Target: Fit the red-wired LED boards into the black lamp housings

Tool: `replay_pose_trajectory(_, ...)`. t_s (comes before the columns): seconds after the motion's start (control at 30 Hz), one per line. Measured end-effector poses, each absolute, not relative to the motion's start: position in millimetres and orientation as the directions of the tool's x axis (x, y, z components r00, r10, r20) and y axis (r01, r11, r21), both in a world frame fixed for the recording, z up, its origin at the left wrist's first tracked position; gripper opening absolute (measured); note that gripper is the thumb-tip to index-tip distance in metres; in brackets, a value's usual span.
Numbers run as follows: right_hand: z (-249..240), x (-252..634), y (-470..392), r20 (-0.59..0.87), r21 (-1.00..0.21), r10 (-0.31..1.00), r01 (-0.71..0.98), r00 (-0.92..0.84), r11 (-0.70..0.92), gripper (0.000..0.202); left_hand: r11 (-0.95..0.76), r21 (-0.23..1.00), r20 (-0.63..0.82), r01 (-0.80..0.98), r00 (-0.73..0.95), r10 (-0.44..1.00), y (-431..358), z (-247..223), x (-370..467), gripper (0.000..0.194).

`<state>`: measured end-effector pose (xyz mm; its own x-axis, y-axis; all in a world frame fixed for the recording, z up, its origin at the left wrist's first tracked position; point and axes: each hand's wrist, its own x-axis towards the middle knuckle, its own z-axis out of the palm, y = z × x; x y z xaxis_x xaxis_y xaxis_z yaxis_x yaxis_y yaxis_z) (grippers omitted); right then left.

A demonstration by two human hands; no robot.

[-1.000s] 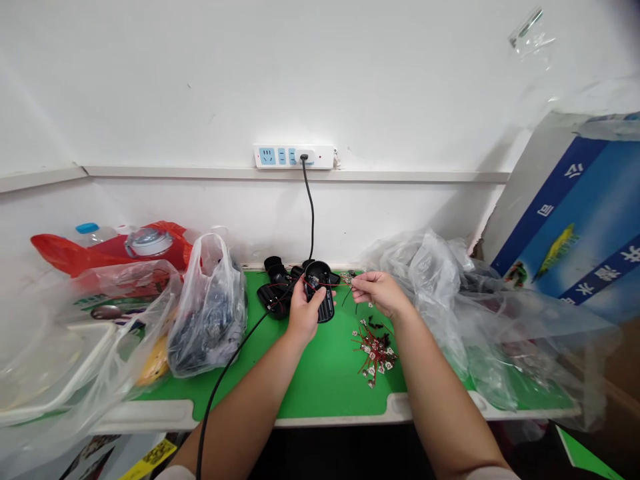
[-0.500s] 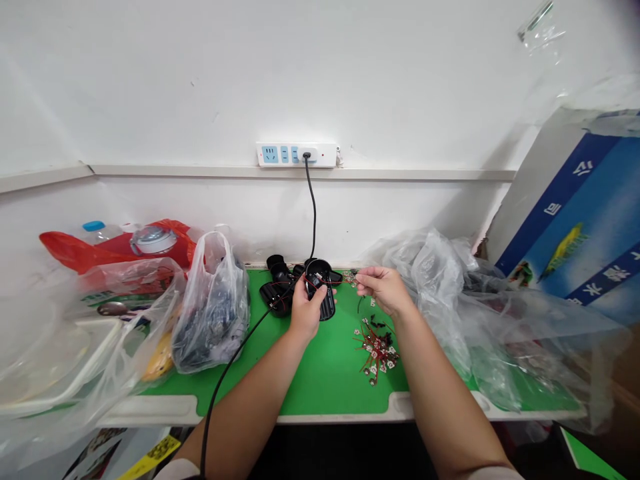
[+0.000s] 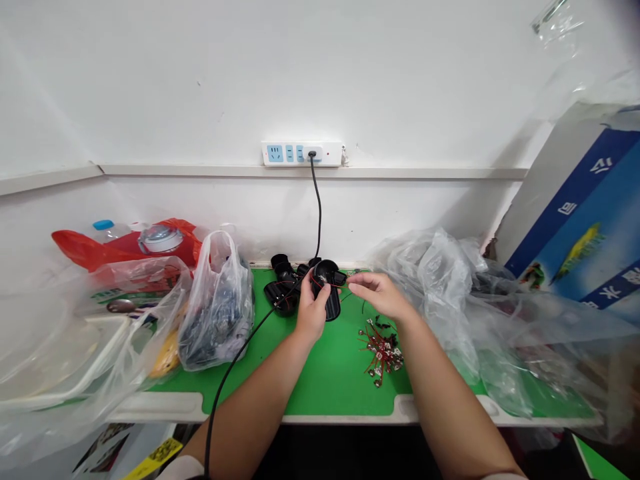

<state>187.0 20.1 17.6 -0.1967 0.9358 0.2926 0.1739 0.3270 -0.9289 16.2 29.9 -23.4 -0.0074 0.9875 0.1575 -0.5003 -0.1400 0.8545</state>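
Note:
Near the back of the green mat [image 3: 345, 393], my left hand [image 3: 313, 310] is closed around a black plastic housing [image 3: 332, 303] with thin red wires. My right hand [image 3: 377, 293] is just right of the housing, thumb and fingertips pinched on a thin red wire [image 3: 344, 285]. Other black housings [image 3: 281, 290] lie left of my left hand. A black cable [image 3: 245, 343] runs across my left arm and past the housings. In front of my right hand is a pile of small round metal parts with red wires [image 3: 383, 353], with small black pieces [image 3: 384, 323] behind it.
A white power strip [image 3: 303, 153] with a plug is on the wall. Plastic bags [image 3: 216, 310] and a red bag [image 3: 90, 250] stand at the left. Clear plastic bags [image 3: 445, 293] and a large blue-and-white box [image 3: 565, 213] are at the right.
The held housing has turned, and its open inside no longer faces the camera. My right hand has moved slightly closer to it. The whole view has shifted slightly.

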Motion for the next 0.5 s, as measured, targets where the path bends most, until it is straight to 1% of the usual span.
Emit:
replay_pose_trajectory(0.03, 17, 184, 20, 0.367, -0.878, 0.913, 0.258, -0.177, 0.402, 0.024, -0.153, 0.852, 0.174, -0.501, -0.004, 0.985, 29, -23, 16, 0.062)
replay_pose_trajectory(0.1, 16, 177, 19, 0.465, -0.773, 0.872, 0.411, -0.151, 0.483, 0.020, -0.182, 0.842, 0.215, -0.507, 0.007, 0.977, 28, -24, 15, 0.064)
replay_pose_trajectory(0.17, 14, 171, 19, 0.517, -0.678, 0.841, 0.524, -0.158, 0.515, 0.018, -0.196, 0.836, 0.245, -0.513, 0.029, 0.969, 28, -24, 15, 0.067)
replay_pose_trajectory(0.23, 11, 168, 19, 0.549, -0.573, 0.808, 0.608, -0.213, 0.549, 0.015, -0.194, 0.835, 0.253, -0.516, 0.047, 0.966, 27, -25, 15, 0.071)
replay_pose_trajectory(0.33, 11, 168, 18, 0.552, -0.429, 0.777, 0.696, -0.303, 0.576, 0.015, -0.177, 0.839, 0.241, -0.514, 0.059, 0.969, 28, -27, 16, 0.074)
replay_pose_trajectory(0.4, 13, 170, 16, 0.523, -0.386, 0.784, 0.728, -0.333, 0.567, 0.015, -0.174, 0.841, 0.231, -0.512, 0.049, 0.972, 29, -28, 18, 0.074)
replay_pose_trajectory(0.5, 19, 173, 10, 0.480, -0.353, 0.790, 0.741, -0.381, 0.572, 0.015, -0.194, 0.842, 0.234, -0.504, 0.018, 0.972, 31, -30, 19, 0.071)
